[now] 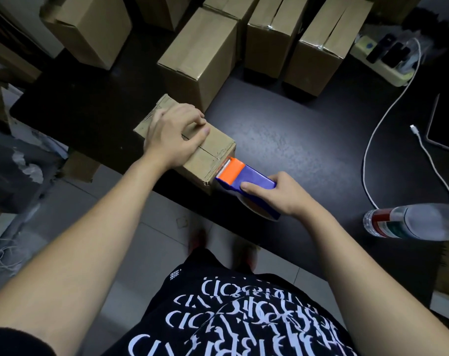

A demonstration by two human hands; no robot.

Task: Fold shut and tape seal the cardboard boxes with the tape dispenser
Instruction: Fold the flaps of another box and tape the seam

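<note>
A small cardboard box (pixel 213 152) lies at the near edge of the black table (pixel 308 140), its flaps folded shut with the seam showing on top. My left hand (pixel 174 134) presses down on its top, fingers spread across the seam. My right hand (pixel 282 195) grips a purple tape dispenser (pixel 249 181) with an orange front. The dispenser's toothed blade touches the box's near end, right at the seam. A roll of tape sits under the dispenser, mostly hidden by my hand.
Several taller cardboard boxes (pixel 203 57) stand in a row at the back of the table. A plastic water bottle (pixel 411 224) lies at the right. A white cable (pixel 388 119), a phone (pixel 441 124) and a power strip (pixel 382 57) are on the right side.
</note>
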